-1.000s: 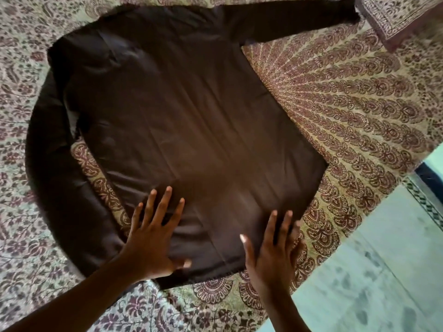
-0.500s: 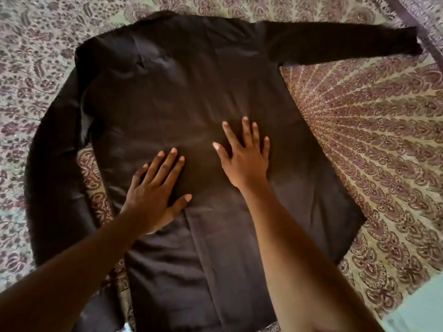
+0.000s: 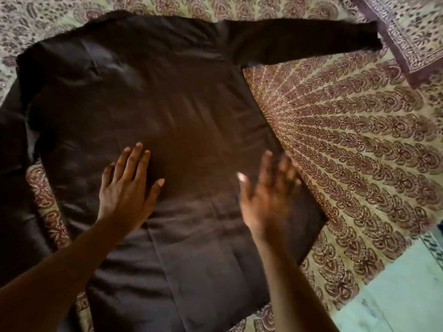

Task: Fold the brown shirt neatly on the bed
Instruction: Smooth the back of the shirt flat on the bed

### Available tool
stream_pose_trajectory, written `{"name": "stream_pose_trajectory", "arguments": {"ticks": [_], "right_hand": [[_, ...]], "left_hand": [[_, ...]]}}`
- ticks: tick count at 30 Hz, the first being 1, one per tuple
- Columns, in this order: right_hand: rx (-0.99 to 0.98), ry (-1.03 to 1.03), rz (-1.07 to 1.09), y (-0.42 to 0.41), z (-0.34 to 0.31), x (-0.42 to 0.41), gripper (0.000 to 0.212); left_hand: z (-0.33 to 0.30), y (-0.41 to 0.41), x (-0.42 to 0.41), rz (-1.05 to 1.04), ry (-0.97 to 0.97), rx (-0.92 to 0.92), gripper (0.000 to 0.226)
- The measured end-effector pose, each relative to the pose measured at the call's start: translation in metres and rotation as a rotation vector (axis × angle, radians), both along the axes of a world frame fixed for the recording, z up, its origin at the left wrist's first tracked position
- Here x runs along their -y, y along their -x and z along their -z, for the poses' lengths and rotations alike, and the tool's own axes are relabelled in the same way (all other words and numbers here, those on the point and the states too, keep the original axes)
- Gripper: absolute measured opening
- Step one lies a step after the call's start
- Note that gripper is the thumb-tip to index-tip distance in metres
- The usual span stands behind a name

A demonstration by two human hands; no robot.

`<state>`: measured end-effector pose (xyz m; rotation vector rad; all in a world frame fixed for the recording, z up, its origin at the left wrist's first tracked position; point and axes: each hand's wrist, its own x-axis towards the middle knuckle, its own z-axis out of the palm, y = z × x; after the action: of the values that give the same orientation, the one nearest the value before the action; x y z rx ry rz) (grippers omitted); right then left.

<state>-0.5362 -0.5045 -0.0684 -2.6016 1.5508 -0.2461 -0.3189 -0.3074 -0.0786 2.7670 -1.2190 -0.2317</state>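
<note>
we see both hands, left hand (image 3: pixel 127 185) and blurred right hand (image 3: pixel 268 197), spread flat on the dark brown long-sleeved fabric shirt (image 3: pixel 167 104) laid across the patterned bed cover (image 3: pixel 347 152).

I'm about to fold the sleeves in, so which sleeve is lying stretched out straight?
The sleeve by the right hand, reaching toward the pillow: sleeve. The other curves down the left edge.

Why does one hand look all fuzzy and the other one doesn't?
In the head view the right hand is smeared by motion blur, worst at its fingers near the shirt's edge; the left hand lies flat and looks sharp. A warm patch of light falls on the brown shirt between them. The bedsheet pattern is crisp.
</note>
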Motion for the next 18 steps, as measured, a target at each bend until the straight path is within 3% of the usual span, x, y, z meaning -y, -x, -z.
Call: {"name": "stream_pose_trajectory", "arguments": {"ticks": [4,6,8,12,15,18], "right_hand": [[0.169,-0.068,-0.255,-0.142,0.015,-0.007,0.067],[0.122,-0.143,-0.444,-0.194,0.026,0.006,0.061],[0.044,-0.172,-0.493,-0.206,0.040,0.031,0.056],[-0.042,-0.090,-0.201,-0.125,0.052,0.065,0.064],[-0.137,-0.241,0.072,-0.057,0.038,0.083,0.075],[-0.127,-0.240,0.172,-0.061,0.025,0.090,0.085]], "left_hand": [[0.009,-0.017,0.041,-0.081,0.037,0.024,0.071],[0.017,-0.029,0.054,-0.213,0.077,-0.022,0.071],[0.026,-0.033,0.060,-0.274,0.073,-0.034,0.072],[0.034,-0.026,0.053,-0.267,0.021,0.013,0.072],[0.032,-0.027,0.056,-0.284,-0.005,0.016,0.072],[0.030,-0.028,0.061,-0.303,-0.013,0.006,0.071]]}}
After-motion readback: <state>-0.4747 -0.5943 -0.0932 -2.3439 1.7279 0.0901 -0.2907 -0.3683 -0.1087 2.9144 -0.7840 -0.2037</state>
